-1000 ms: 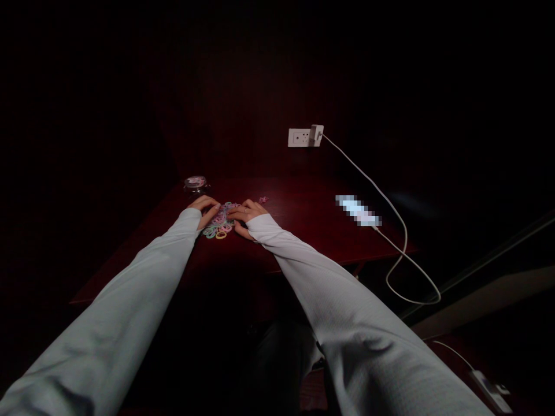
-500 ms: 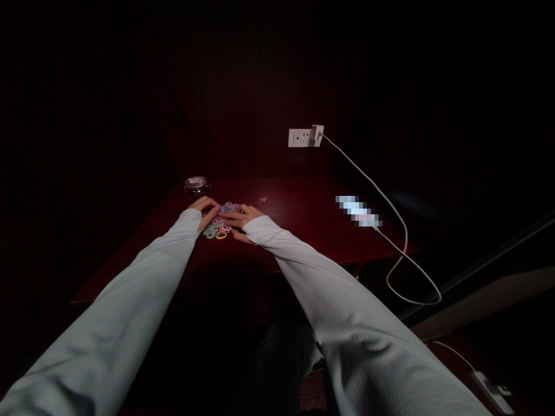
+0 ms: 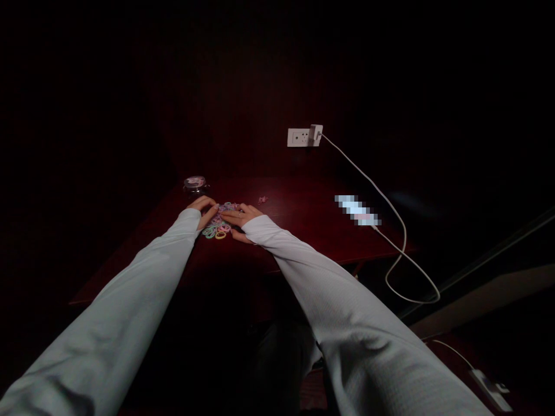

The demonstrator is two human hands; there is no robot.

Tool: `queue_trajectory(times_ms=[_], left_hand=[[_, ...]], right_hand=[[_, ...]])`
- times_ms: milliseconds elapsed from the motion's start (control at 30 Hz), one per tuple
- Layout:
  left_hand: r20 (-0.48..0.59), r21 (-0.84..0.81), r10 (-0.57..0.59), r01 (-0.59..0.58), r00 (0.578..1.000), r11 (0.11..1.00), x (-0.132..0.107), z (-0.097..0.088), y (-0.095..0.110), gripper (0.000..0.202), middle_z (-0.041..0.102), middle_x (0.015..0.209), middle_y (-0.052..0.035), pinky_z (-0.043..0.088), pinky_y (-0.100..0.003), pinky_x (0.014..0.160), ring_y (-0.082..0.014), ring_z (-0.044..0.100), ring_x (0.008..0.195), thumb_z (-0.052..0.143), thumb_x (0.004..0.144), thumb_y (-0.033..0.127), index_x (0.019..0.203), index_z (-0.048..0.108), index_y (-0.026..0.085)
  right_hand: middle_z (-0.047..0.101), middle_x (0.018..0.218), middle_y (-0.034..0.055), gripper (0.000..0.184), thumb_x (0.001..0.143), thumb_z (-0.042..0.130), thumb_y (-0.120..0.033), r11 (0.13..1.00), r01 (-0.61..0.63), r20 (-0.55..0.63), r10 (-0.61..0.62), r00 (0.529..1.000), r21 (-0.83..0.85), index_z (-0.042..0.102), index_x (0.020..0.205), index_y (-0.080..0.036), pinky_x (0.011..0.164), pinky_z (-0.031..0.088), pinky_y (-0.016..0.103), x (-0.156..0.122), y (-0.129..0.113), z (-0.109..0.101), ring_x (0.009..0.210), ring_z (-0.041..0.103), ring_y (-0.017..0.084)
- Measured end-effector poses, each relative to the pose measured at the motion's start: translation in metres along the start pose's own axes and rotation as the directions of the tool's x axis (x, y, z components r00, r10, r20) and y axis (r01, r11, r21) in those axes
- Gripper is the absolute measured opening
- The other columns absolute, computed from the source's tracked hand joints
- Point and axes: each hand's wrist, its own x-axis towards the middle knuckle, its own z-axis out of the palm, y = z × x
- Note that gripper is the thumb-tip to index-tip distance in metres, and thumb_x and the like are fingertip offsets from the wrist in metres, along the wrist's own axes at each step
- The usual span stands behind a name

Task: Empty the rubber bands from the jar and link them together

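A pile of small pastel hair ties [image 3: 218,231], pink, purple, green and yellow, lies on the dark red table. At its left edge rests my left hand [image 3: 203,207], fingers extended and lightly bent against the ties. My right hand [image 3: 243,216] touches the pile from the right, its fingers stretched over the ties and the thumb apart, nearer to me. Neither hand is closed round a tie that I can see. The hands hide part of the pile.
Behind my left hand stands a clear round container [image 3: 195,184] with pinkish things in it. A small pink cluster [image 3: 262,200] lies beyond my right hand. To the right, a blurred-out phone-like object [image 3: 358,210] is joined by a white cable [image 3: 406,231] to a wall socket [image 3: 299,137].
The fingers of my right hand have shifted slightly over the pile. My left hand stays in nearly the same place, and the container and pink cluster have not moved.
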Motion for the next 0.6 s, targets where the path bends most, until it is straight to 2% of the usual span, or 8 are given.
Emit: queue_trajectory(times_ms=[133,267,500,600], left_hand=[[0.047,-0.013,0.038,-0.037,0.998,0.999,0.000,-0.002,0.004,0.042,0.069,0.097,-0.0055,0.053,-0.035,0.081,-0.0228,0.064,0.089,0.056,0.094,0.063,0.087,0.068,0.024],[0.071,-0.046,0.078,-0.075,0.994,0.996,0.000,-0.004,0.010,0.045,0.070,0.101,-0.0060,0.054,-0.035,0.086,-0.0228,0.066,0.094,0.066,0.088,0.068,0.087,0.069,0.023],[0.036,-0.062,0.086,-0.084,0.996,0.995,0.001,-0.004,0.013,0.050,0.072,0.099,-0.0081,0.053,-0.033,0.072,-0.0216,0.066,0.085,0.060,0.092,0.070,0.083,0.072,0.022],[0.023,-0.074,0.071,-0.069,0.997,0.995,0.000,-0.003,0.012,0.049,0.073,0.098,-0.0077,0.055,-0.034,0.076,-0.0215,0.067,0.085,0.061,0.091,0.069,0.081,0.073,0.023]], right_hand=[[0.060,0.159,0.0113,0.056,0.097,0.061,-0.025,1.000,-0.027,-0.006,0.027,1.000,-0.006,0.061,0.152,-0.013,0.107,0.049,0.050,0.000,0.000,-0.001,0.129,0.050,0.033],[0.061,0.156,0.0118,0.053,0.097,0.063,-0.025,0.999,-0.031,-0.006,0.031,1.000,-0.007,0.064,0.149,-0.016,0.106,0.050,0.049,0.000,0.000,-0.004,0.128,0.051,0.032],[0.061,0.158,0.0095,0.055,0.099,0.063,-0.027,0.998,-0.057,-0.016,0.058,0.998,0.021,0.061,0.153,-0.021,0.107,0.050,0.048,-0.001,0.000,-0.003,0.129,0.052,0.031],[0.060,0.158,0.0091,0.057,0.098,0.063,-0.026,0.998,-0.062,-0.015,0.062,0.998,0.023,0.060,0.155,-0.022,0.107,0.050,0.049,0.000,0.000,-0.002,0.129,0.052,0.031]])
